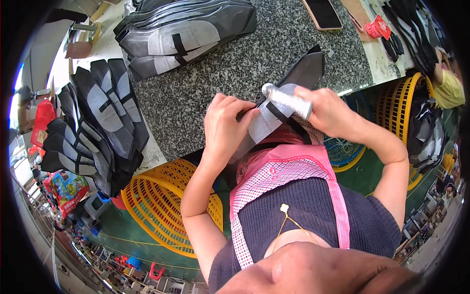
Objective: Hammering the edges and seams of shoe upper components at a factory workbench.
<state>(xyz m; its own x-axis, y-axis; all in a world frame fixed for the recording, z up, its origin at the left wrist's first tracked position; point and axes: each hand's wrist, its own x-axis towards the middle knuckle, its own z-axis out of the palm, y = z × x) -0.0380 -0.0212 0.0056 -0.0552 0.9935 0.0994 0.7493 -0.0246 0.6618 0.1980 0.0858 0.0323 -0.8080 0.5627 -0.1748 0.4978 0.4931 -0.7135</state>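
Note:
At the near edge of the speckled stone worktop (205, 83), a black and grey flat cut piece (303, 71) lies slantwise, its near end hanging over my lap. A black strip (277, 112) crosses its light grey patch. My left hand (226, 122) pinches the piece's left edge by the strip, thumb and fingers pressed together. Closed around a silver cylindrical metal tool (290, 102), my right hand (329, 111) is over the same patch. The tool is smeared by motion and has a rounded end toward my left hand; its exact kind cannot be made out.
A tall stack of similar pieces (183, 36) lies at the far left of the worktop; more pieces (105, 110) fan out along its left side. A phone (323, 13) and a red-labelled spool (378, 27) are far right. Yellow plastic baskets (164, 208) stand below the edge.

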